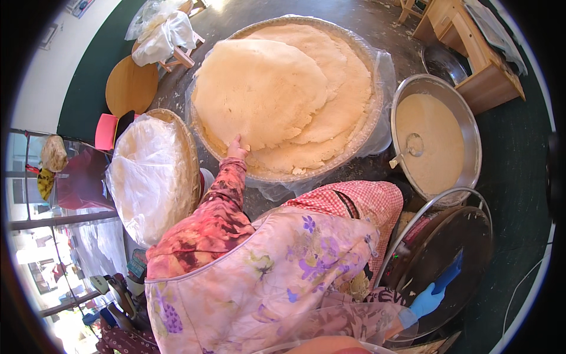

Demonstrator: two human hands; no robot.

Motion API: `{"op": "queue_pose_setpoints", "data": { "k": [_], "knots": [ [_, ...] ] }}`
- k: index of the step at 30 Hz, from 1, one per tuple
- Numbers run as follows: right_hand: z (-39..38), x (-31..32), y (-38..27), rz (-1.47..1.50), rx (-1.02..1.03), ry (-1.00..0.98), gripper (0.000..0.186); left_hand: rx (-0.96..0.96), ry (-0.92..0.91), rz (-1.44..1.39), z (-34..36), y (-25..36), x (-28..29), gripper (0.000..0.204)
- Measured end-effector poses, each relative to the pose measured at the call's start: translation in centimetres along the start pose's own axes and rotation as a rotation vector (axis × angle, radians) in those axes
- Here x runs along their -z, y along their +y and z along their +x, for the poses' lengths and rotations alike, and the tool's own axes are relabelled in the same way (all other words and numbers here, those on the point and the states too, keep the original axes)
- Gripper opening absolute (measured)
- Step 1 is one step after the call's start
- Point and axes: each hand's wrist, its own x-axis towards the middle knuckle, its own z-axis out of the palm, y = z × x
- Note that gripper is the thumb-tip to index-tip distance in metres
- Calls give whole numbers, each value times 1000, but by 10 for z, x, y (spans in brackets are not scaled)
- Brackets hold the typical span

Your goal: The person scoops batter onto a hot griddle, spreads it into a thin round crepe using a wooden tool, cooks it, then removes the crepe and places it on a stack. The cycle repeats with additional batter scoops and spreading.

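Large thin tan pancakes lie overlapping in a wide round tray [377, 112] lined with clear plastic. At the near left edge of the top pancake [259, 88], my bare left hand [237, 148] pinches the rim, its thumb on top and the other fingers mostly hidden. Off to the lower right, my blue-gloved right hand [426, 301] is closed round a blue scraper [449, 272]. The scraper is over a round dark griddle [466, 248], its blade at or just above the surface; contact cannot be made out.
A metal basin of tan batter [430, 171] with a ladle [414, 145] stands beyond the griddle, whose curved metal rail [407, 227] rises nearby. On the left is a plastic-covered round basket [147, 171]. Behind it are a wooden stool [132, 85] and a plastic-draped chair [168, 38].
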Motion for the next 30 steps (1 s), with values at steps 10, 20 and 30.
{"op": "queue_pose_setpoints", "data": {
  "k": [10,20,30],
  "knots": [
    [2,-8,-1,57,67,-3,40,-683,-144,1579,-8,-57,20,41],
    [-7,-1,-6,74,83,-59,38,-700,-240,1820,-8,-88,21,32],
    [-43,-33,-16,204,-5,63,29,-280,-737,2306,7,-41,1,31]
  ]
}}
